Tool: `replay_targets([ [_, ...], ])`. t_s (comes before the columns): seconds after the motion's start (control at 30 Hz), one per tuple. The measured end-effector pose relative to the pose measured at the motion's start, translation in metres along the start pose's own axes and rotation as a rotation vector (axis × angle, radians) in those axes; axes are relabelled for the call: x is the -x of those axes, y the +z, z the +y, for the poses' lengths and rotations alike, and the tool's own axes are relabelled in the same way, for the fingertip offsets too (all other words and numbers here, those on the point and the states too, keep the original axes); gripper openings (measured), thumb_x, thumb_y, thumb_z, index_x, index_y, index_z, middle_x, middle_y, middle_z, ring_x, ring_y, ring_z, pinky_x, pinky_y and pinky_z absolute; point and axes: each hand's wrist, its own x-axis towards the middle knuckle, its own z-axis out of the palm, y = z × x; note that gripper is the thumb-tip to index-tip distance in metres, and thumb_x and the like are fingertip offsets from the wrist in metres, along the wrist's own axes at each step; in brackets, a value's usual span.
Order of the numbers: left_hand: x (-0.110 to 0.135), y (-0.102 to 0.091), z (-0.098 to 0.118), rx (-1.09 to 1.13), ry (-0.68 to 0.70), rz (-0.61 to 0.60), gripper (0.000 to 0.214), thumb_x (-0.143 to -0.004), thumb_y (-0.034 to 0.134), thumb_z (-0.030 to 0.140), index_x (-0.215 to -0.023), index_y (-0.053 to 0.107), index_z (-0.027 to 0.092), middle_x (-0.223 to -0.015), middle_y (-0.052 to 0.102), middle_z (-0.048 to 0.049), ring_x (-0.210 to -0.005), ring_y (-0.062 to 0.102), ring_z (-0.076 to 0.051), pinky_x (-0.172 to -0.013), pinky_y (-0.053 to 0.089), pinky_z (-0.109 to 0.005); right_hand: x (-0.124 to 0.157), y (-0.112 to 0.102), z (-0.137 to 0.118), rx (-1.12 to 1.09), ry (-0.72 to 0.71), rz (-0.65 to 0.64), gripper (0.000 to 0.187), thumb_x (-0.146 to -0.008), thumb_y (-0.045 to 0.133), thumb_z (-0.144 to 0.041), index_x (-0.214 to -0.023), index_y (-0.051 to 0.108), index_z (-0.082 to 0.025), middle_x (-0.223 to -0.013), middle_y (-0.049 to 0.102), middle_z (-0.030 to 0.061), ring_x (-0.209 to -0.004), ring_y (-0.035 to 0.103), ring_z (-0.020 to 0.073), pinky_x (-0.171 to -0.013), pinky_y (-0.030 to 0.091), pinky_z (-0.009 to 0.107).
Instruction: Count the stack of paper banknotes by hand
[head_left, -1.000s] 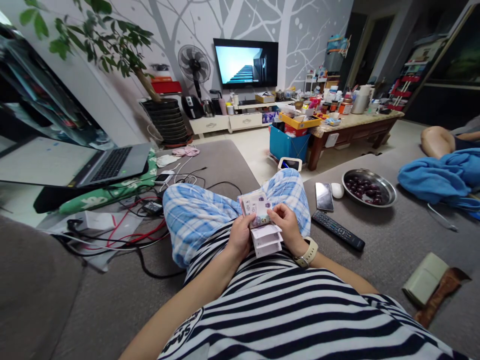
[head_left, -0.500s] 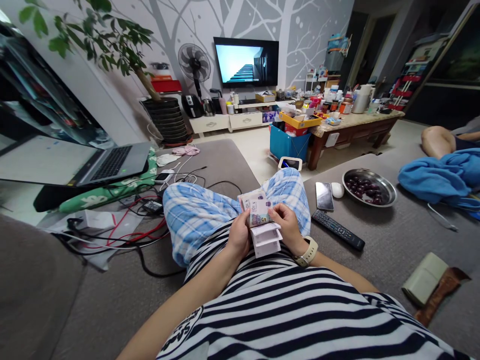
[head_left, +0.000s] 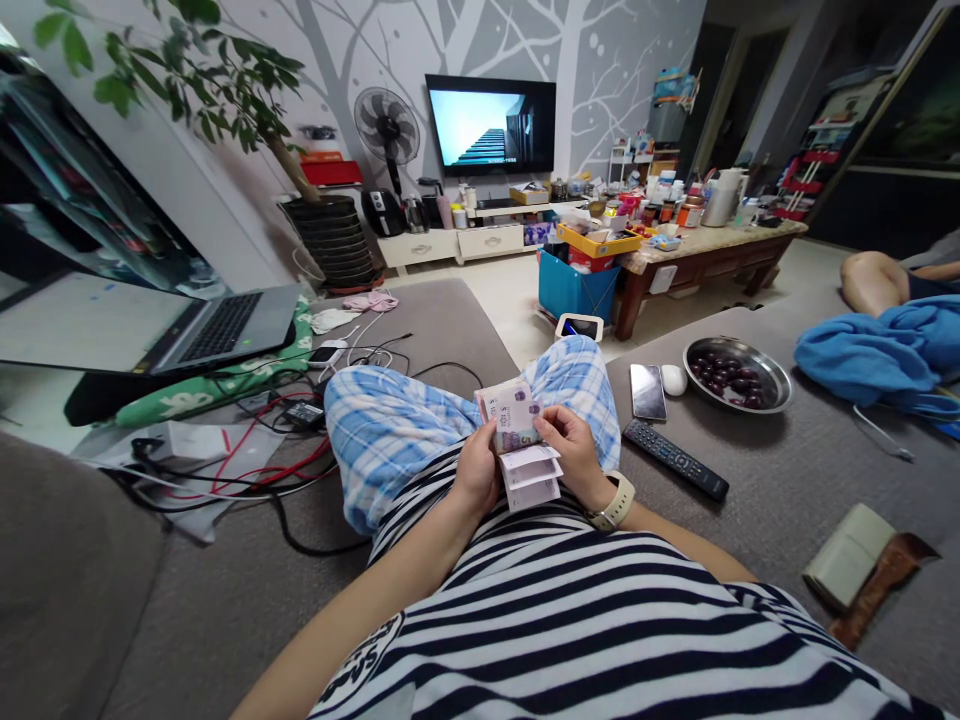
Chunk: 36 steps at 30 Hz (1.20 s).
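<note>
I sit on a grey sofa with a stack of banknotes [head_left: 511, 415] over my lap. My left hand [head_left: 477, 468] is closed round the stack's left side, thumb on the top purple note. My right hand [head_left: 574, 452], with a pale watch on its wrist, pinches the near right part of the notes, where several notes [head_left: 531, 478] are folded down toward my striped shirt. My knees in blue checked trousers [head_left: 390, 420] rise just beyond the hands.
To the right on the sofa lie a black remote [head_left: 675, 461], a phone [head_left: 648, 391], a metal bowl of dark fruit [head_left: 737, 374] and a wallet [head_left: 851, 555]. A laptop [head_left: 217, 330] and tangled cables [head_left: 247, 465] are at left. Another person's knee [head_left: 874, 280] shows far right.
The folded-down notes under my right hand have shifted slightly; the hands and stack stay in the same place over my lap.
</note>
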Motion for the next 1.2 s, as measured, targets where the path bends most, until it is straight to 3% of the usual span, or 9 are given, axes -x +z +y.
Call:
replay_targets([
  [0.47, 0.004, 0.006, 0.005, -0.018, 0.006, 0.013, 0.020, -0.077, 0.068, 0.027, -0.089, 0.072, 0.013, -0.093, 0.080, -0.0095, -0.092, 0.075, -0.026, -0.092, 0.056, -0.039, -0.001, 0.000, -0.006, 0.010, -0.023, 0.015, 0.027, -0.087, 0.061, -0.045, -0.076, 0.060, -0.020, -0.068, 0.054, -0.0026, -0.065, 0.046, 0.0145, -0.063, 0.039, 0.028],
  [0.8, 0.001, 0.002, 0.002, 0.009, -0.021, 0.005, 0.023, -0.078, 0.068, 0.026, -0.093, 0.073, 0.010, -0.091, 0.079, -0.0093, -0.090, 0.075, -0.025, -0.092, 0.056, -0.038, 0.000, 0.001, -0.007, -0.042, 0.027, -0.013, 0.041, -0.092, 0.053, -0.057, -0.071, 0.060, -0.021, -0.057, 0.055, -0.0011, -0.053, 0.042, 0.0143, -0.053, 0.035, 0.029],
  [1.07, 0.007, 0.004, 0.005, -0.047, 0.000, -0.006, 0.022, -0.067, 0.074, 0.025, -0.084, 0.072, 0.012, -0.081, 0.078, -0.0086, -0.089, 0.075, -0.030, -0.089, 0.058, -0.043, -0.002, -0.001, 0.004, 0.019, 0.045, 0.066, 0.037, -0.081, 0.072, -0.052, -0.070, 0.055, -0.021, -0.061, 0.051, -0.0045, -0.057, 0.044, 0.0128, -0.058, 0.037, 0.028],
  [1.2, 0.012, 0.007, 0.009, -0.088, -0.019, -0.003, 0.020, -0.064, 0.075, 0.023, -0.081, 0.071, 0.013, -0.075, 0.077, -0.0076, -0.085, 0.075, -0.030, -0.085, 0.059, -0.043, -0.004, -0.002, 0.007, 0.036, 0.062, 0.092, 0.036, -0.080, 0.071, -0.053, -0.074, 0.055, -0.022, -0.063, 0.050, -0.0052, -0.058, 0.043, 0.0130, -0.058, 0.036, 0.028],
])
